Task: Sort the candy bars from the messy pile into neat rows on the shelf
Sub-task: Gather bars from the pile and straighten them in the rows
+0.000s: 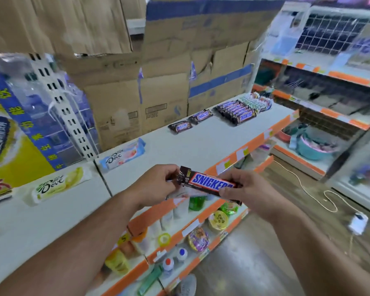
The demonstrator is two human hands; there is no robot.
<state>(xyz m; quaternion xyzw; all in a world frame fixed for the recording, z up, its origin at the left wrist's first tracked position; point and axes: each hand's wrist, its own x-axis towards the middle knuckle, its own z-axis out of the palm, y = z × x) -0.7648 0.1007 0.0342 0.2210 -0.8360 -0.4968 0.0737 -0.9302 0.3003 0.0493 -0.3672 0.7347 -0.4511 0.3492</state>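
in the head view, the left hand (156, 183) and the right hand (242, 190) are together gripping the held snickers bar (212, 182). each is pinching one end of the wrapper, and the bar is hovering label up just above the front edge of the white shelf (203, 147).

at the far right end of the shelf, a neat row of snickers bars (236, 113) is lying side by side, touching. a blurred group of lighter wrapped bars (259, 102) is sitting just behind it. a loose snickers bar (180, 126) and a second loose snickers bar (200, 116) are lying askew near the back, apart from the row. nearer the camera, a blue dove bar (122, 155) and a green dove bar (60, 184) are lying singly, well apart.

judging from this, the task is running partway. one row is looking finished, while the held bar, the two strays and both dove bars are waiting for places. no messy pile is showing in this view.
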